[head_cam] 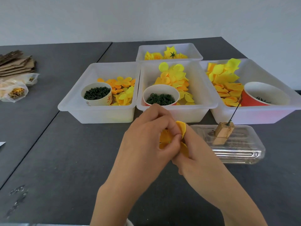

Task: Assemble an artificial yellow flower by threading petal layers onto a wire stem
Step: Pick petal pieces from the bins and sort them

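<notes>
Both hands meet over the dark table near its middle. My left hand [146,137] and my right hand [193,154] together pinch an orange-yellow petal layer [181,128], whose folds show between the fingers. A tiny green tip [169,142] peeks out at the petal's centre; the stem itself is hidden by my fingers. A thin dark wire [235,110] stands upright in a small wooden block [224,132] to the right of my hands.
Three white bins hold loose petals and paper cups of dark green parts: left [71,101], middle [210,101], right [293,101]. A fourth bin [195,49] behind holds finished yellow flowers. The block sits on a clear plastic tray [241,154]. Cardboard [16,62] and bags [14,90] lie far left.
</notes>
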Demonstrator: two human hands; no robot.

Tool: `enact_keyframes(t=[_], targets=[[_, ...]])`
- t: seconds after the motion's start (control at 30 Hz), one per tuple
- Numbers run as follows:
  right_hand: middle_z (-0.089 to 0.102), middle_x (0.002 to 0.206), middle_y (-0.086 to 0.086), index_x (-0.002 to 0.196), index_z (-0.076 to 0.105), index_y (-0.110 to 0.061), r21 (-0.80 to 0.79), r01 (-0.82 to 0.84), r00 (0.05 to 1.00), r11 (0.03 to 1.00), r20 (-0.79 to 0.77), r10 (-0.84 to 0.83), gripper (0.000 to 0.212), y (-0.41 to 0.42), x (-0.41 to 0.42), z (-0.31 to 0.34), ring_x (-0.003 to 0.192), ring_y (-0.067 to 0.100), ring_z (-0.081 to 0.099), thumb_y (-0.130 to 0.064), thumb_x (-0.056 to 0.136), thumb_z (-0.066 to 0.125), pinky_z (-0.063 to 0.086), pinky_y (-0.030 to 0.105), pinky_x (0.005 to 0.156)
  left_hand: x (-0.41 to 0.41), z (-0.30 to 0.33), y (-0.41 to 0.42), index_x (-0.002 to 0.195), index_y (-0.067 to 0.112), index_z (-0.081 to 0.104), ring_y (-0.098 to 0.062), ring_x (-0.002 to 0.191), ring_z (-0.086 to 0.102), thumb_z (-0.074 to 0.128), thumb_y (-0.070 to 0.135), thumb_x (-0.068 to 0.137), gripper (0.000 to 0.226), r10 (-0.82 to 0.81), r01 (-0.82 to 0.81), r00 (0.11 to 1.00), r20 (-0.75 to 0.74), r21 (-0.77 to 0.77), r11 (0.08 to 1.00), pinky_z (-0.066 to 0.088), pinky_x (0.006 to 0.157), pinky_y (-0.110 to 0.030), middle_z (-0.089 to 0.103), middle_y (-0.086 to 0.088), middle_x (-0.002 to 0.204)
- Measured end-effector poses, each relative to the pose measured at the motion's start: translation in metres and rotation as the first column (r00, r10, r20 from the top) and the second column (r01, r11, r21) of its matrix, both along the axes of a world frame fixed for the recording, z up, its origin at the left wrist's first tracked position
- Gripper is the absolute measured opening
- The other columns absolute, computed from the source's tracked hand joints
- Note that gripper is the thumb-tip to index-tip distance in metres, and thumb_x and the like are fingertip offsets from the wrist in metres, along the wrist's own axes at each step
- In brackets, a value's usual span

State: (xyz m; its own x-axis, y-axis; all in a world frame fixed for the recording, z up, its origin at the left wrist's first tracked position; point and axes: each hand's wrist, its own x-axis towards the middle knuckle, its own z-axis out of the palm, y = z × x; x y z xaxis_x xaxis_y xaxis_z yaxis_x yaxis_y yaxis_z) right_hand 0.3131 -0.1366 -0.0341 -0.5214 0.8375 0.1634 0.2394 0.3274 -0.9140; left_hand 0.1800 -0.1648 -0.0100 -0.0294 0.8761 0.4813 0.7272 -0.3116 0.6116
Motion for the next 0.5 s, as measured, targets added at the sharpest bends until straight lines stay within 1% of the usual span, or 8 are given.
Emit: enact_keyframes(t=[0.07, 0.1, 0.13, 0.2, 0.23, 0.3, 0.4, 0.5], targets=[[0.058, 0.075, -0.004, 0.094, 0.051, -0.043, 0.01, -0.027, 1.0, 1.0, -0.009, 0.027, 0.032, 0.001, 0.0, 0.0, 0.053, 0.008, 0.047, -0.012, 0.089, 0.05, 0.045, 0.037, 0.05, 0.002, -0.005, 0.001, 0.075, 0.024, 0.062, -0.012, 0.093, 0.057, 0.065, 0.024, 0.078, 0.004, 0.013, -0.014, 0.999, 0.037, 0.018, 1.0, 0.047, 0.074, -0.023, 0.052, 0.017, 0.095], [0.058, 0.071, -0.007, 0.093, 0.051, -0.043, 0.018, -0.046, 0.998, 0.999, -0.035, 0.047, 0.03, 0.001, 0.001, -0.002, 0.054, 0.006, 0.047, -0.014, 0.088, 0.048, 0.045, 0.034, 0.05, 0.003, -0.008, 0.002, 0.075, 0.023, 0.061, -0.013, 0.092, 0.057, 0.064, 0.023, 0.077, 0.004, 0.027, -0.029, 0.997, 0.068, 0.03, 0.999, 0.046, 0.073, -0.021, 0.052, 0.015, 0.094], [0.057, 0.069, -0.011, 0.093, 0.052, -0.042, 0.009, -0.059, 0.996, 0.998, -0.059, 0.059, 0.029, 0.0, 0.0, -0.002, 0.056, 0.003, 0.048, -0.015, 0.086, 0.046, 0.044, 0.028, 0.05, 0.005, -0.012, 0.002, 0.075, 0.022, 0.059, -0.013, 0.091, 0.056, 0.063, 0.021, 0.076, 0.005, 0.047, -0.053, 0.993, 0.107, 0.046, 0.998, 0.045, 0.072, -0.017, 0.052, 0.015, 0.094], [0.058, 0.072, -0.014, 0.102, 0.054, -0.035, 0.005, -0.081, 0.99, 0.997, -0.114, 0.081, 0.032, -0.001, -0.001, -0.004, 0.063, 0.001, 0.052, -0.009, 0.086, 0.045, 0.041, 0.015, 0.055, 0.011, -0.018, 0.0, 0.074, 0.022, 0.056, -0.009, 0.091, 0.056, 0.061, 0.019, 0.075, 0.006, 0.11, -0.128, 0.977, 0.182, 0.086, 0.988, 0.042, 0.071, -0.011, 0.051, 0.014, 0.093], [0.058, 0.076, -0.014, 0.107, 0.054, -0.031, 0.012, -0.085, 0.987, 0.996, -0.134, 0.086, 0.033, -0.001, -0.002, -0.006, 0.065, 0.002, 0.053, -0.006, 0.087, 0.045, 0.041, 0.013, 0.057, 0.015, -0.022, -0.001, 0.074, 0.023, 0.056, -0.007, 0.091, 0.055, 0.06, 0.02, 0.074, 0.005, 0.146, -0.171, 0.967, 0.211, 0.104, 0.98, 0.04, 0.072, -0.008, 0.051, 0.014, 0.093], [0.058, 0.078, -0.011, 0.11, 0.054, -0.026, 0.019, -0.1, 0.98, 0.995, -0.172, 0.102, 0.031, -0.003, -0.006, -0.008, 0.065, 0.002, 0.052, -0.005, 0.09, 0.043, 0.041, 0.013, 0.058, 0.02, -0.027, -0.002, 0.075, 0.024, 0.055, -0.005, 0.092, 0.055, 0.058, 0.023, 0.075, 0.003, 0.208, -0.249, 0.943, 0.261, 0.133, 0.959, 0.039, 0.072, -0.005, 0.052, 0.014, 0.095], [0.056, 0.076, -0.006, 0.107, 0.052, -0.024, 0.014, -0.07, 0.978, 0.997, -0.195, 0.072, 0.023, -0.004, -0.01, -0.018, 0.062, 0.004, 0.05, -0.009, 0.092, 0.043, 0.041, 0.021, 0.055, 0.023, -0.032, -0.002, 0.075, 0.024, 0.056, -0.004, 0.092, 0.055, 0.057, 0.026, 0.076, 0.003, 0.281, -0.338, 0.909, 0.307, 0.153, 0.928, 0.04, 0.069, -0.005, 0.052, 0.013, 0.096], [0.056, 0.074, 0.001, 0.105, 0.052, -0.023, 0.036, -0.053, 0.976, 0.998, -0.21, 0.06, 0.014, -0.01, -0.011, -0.015, 0.059, 0.007, 0.049, -0.018, 0.094, 0.045, 0.042, 0.028, 0.051, 0.023, -0.033, -0.002, 0.076, 0.025, 0.056, -0.008, 0.095, 0.056, 0.056, 0.029, 0.076, 0.004, 0.326, -0.39, 0.889, 0.322, 0.16, 0.907, 0.041, 0.073, -0.007, 0.051, 0.014, 0.099]])
